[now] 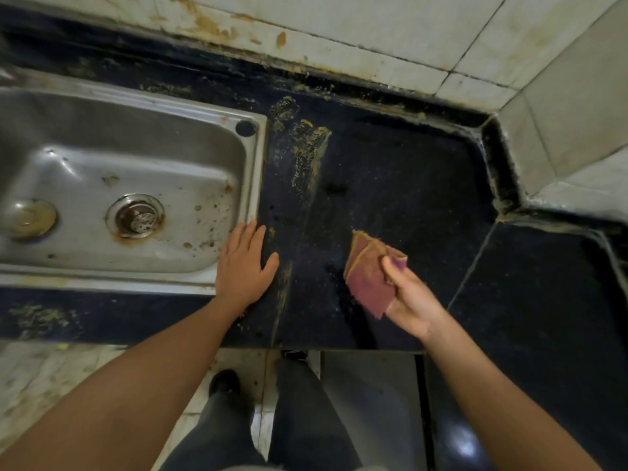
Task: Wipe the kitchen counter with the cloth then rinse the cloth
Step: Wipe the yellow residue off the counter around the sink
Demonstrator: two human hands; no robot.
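With the left hand [245,266] flat on the counter [390,185] by the sink [253,171] and the right hand [409,295] loosely pinching the cloth [368,271] above it, a pass risked smearing the grime [311,147].

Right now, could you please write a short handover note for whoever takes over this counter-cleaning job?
Left hand: open, flat on the dark speckled stone counter, right beside the stainless-steel sink.
Right hand: pinches the reddish-purple cloth with yellow edging over the counter; contact with the surface cannot be told.
Done: hard to say; yellowish-brown smears show near the sink's back corner, and a thinner streak runs toward the front edge.
Left: wipe off those smears, then rinse the cloth.
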